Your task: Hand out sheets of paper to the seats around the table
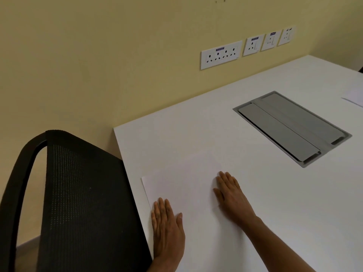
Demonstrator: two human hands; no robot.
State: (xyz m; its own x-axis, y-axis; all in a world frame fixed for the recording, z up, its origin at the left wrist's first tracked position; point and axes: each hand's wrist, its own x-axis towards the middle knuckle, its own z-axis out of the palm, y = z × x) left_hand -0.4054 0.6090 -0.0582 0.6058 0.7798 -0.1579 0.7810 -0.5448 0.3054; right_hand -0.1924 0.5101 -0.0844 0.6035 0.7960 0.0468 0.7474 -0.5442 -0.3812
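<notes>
A white sheet of paper (pixel 184 185) lies flat on the white table (pixel 255 193), near its left edge, in front of a black mesh chair (pixel 78 203). My left hand (pixel 167 226) rests flat, palm down, on the sheet's near left part, fingers together. My right hand (pixel 231 195) lies flat on the sheet's right side, fingers stretched out. Neither hand grips anything. Another sheet of paper (pixel 354 98) shows at the far right edge of the view, mostly cut off.
A grey cable hatch (pixel 290 126) is set into the table top, right of the sheet. The table's far side runs along a yellow wall with several socket plates (pixel 221 54). The chair back stands close against the table's left edge.
</notes>
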